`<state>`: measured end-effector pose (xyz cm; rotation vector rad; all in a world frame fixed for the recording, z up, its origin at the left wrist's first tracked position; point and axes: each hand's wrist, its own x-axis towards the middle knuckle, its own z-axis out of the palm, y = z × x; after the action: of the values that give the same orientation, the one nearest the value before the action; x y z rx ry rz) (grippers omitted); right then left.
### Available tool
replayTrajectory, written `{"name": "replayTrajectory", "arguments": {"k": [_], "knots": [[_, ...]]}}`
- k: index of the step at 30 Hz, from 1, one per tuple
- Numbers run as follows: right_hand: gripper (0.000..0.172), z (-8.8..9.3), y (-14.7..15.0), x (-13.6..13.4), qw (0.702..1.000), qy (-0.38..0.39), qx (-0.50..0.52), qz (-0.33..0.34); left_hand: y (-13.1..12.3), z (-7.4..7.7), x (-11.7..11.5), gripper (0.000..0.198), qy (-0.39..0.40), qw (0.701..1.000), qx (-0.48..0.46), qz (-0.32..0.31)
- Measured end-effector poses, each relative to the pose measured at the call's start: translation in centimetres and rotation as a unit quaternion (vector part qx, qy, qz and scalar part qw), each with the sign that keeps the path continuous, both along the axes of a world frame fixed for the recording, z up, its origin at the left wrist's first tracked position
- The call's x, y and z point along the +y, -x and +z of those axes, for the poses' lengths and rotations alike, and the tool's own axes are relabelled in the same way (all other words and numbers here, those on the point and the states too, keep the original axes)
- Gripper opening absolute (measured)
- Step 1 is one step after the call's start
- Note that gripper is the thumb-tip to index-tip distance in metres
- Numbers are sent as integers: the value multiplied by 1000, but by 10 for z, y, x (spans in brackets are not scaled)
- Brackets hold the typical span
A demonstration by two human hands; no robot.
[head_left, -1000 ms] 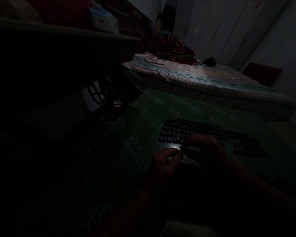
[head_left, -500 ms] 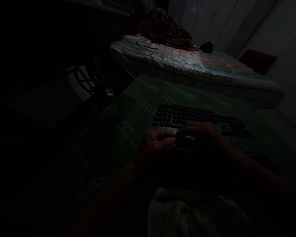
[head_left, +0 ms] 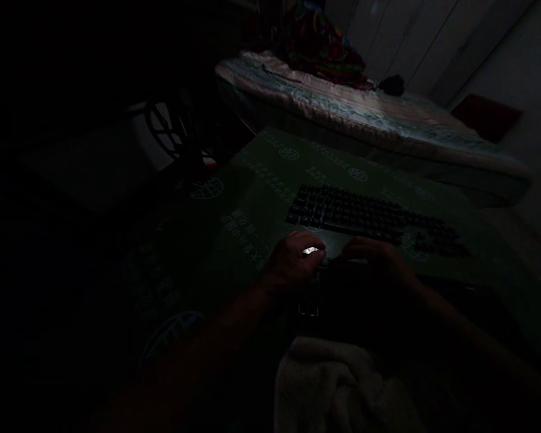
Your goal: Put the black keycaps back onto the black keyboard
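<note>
Close to the near side of rows of black keyboard keys, my left hand is closed, thumb against fingers. A small bright white patch shows between them; what it is I cannot make out. My right hand is just to the right, fingers bent and pressed together, and anything in them is hidden. Beneath both hands lies a dark flat body, mostly lost in shadow, with a small pale square outline on its left part. The keys lie on a green printed sheet.
A crumpled light cloth lies at the near edge. Behind the green sheet stands a bed with a pale patterned cover and a red flowered blanket. A dark spoked wheel is at the left. The room is very dim.
My fingertips, which met before, are now apart, with the right hand further right. A bright patch now shows in my left hand. The whole view has shifted slightly.
</note>
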<state>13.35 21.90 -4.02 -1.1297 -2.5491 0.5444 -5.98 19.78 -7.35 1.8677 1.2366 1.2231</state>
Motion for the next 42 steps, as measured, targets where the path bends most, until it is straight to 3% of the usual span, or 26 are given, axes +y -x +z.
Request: {"name": "replayTrajectory", "arguments": {"k": [4,15,24,34,42], "knots": [[8,-10,3,2,999,27,-10,-30,-1,-7,1,11,-42,998,39,-20],[7,-1,9,3,994,77,-40,-66,-4,-6,-3,17,-59,980,162,-96],[9,8,16,6,992,48,-114,-9,-8,-15,3,13,-60,982,150,-99],[14,4,23,8,973,44,-228,0,-12,-10,5,11,-4,989,125,-73],[14,2,18,10,980,44,-188,44,-14,-7,7,11,39,991,111,-58]]}}
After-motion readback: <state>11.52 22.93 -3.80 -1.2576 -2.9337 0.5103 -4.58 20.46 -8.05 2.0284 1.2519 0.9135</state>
